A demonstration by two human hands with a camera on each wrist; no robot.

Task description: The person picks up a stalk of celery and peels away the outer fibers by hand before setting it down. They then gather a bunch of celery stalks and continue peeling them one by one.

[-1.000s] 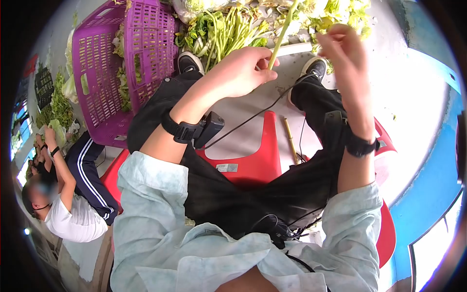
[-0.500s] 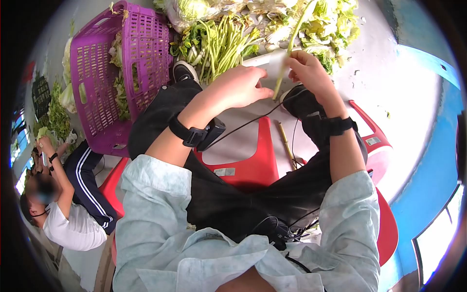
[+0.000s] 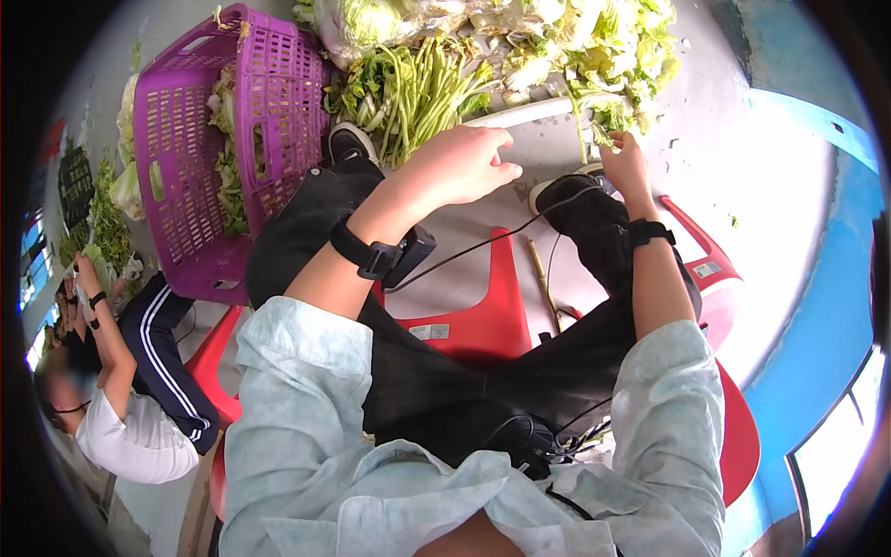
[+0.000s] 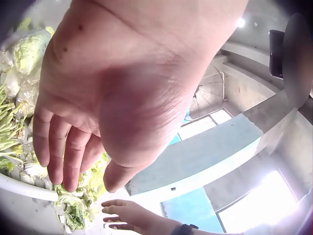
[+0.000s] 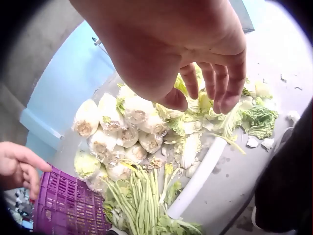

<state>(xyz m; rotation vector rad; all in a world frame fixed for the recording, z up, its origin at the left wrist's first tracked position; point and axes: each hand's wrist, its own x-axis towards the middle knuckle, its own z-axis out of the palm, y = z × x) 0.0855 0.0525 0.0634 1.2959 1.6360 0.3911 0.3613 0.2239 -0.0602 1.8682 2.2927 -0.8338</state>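
Note:
My left hand hovers over the floor between my knees, its fingers loosely extended and holding nothing; its bare palm fills much of the left wrist view. Farther right, my right hand is close over the edge of a heap of loose cabbage leaves. In the right wrist view its fingers hang relaxed with nothing between them. A thin green stalk lies at the heap's edge, by the end of a white tube. Left of the tube sits a bunch of green stalks.
Several Chinese cabbages are stacked behind the stalks. A tipped purple crate holding leaves stands left of my leg. Red stools and a brown stick are below. Another person sits at far left. A cable crosses my lap.
Both hands held or met at a green stalk earlier; now it is out of them, down by the leaf heap. My right hand dropped toward my lap, then moved outward to the leaves.

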